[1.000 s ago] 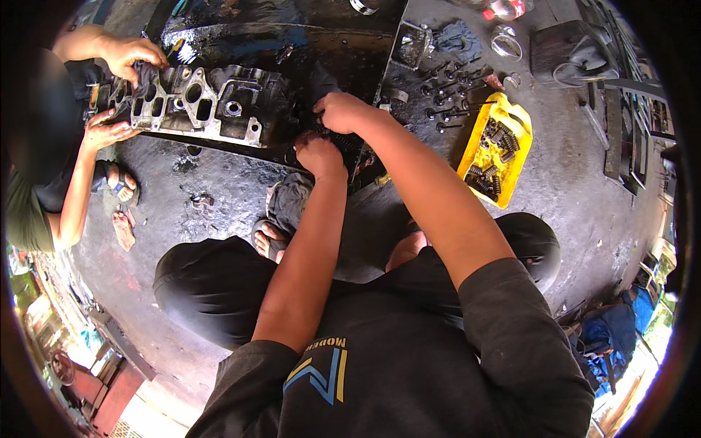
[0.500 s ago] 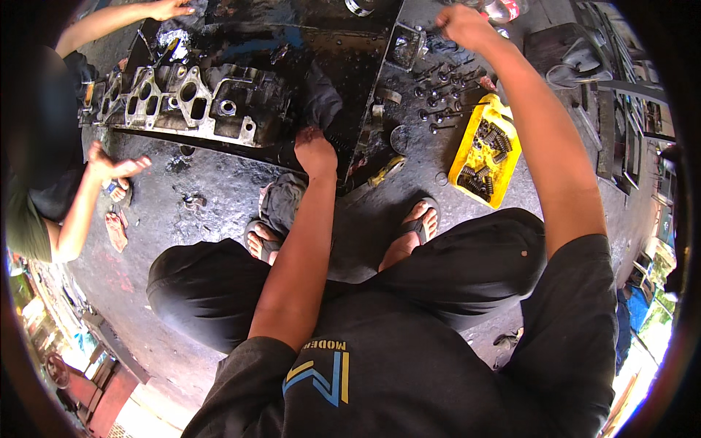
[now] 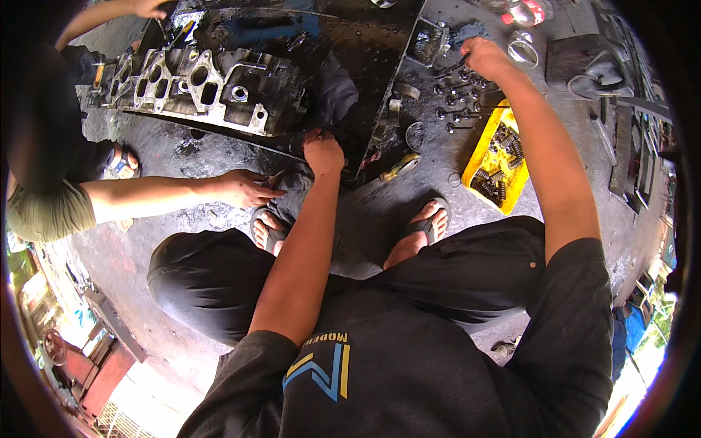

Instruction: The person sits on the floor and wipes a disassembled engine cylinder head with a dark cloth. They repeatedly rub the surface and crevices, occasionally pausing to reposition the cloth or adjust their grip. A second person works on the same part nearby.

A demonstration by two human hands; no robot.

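My right hand (image 3: 488, 60) is stretched out over a group of engine valves (image 3: 458, 96) on the floor, its fingers closed at the stem of one valve in the far row. Closer in, my left hand (image 3: 323, 153) is closed at the near edge of a black oily tray (image 3: 372, 51); what its fingers hold is hidden. Beyond it a dark cloth (image 3: 337, 91) lies in the tray. Left of that hand sits a greasy metal cylinder head (image 3: 212, 91). A yellow tray (image 3: 504, 157) with several valve springs stands nearer than the valves.
At left, a co-worker's hand (image 3: 248, 188) reaches to a dark rag (image 3: 293, 191) by my foot. Their other hand (image 3: 150, 7) is over the far left. A yellow-handled tool (image 3: 400, 168), metal rings (image 3: 415, 135), a small metal box (image 3: 427, 44) and a plastic bottle (image 3: 527, 12) lie around.
My right hand has come down and nearer, onto the valves. The co-worker's near hand has swung right to the rag. My left hand stays by the tray edge. The view has shifted slightly.
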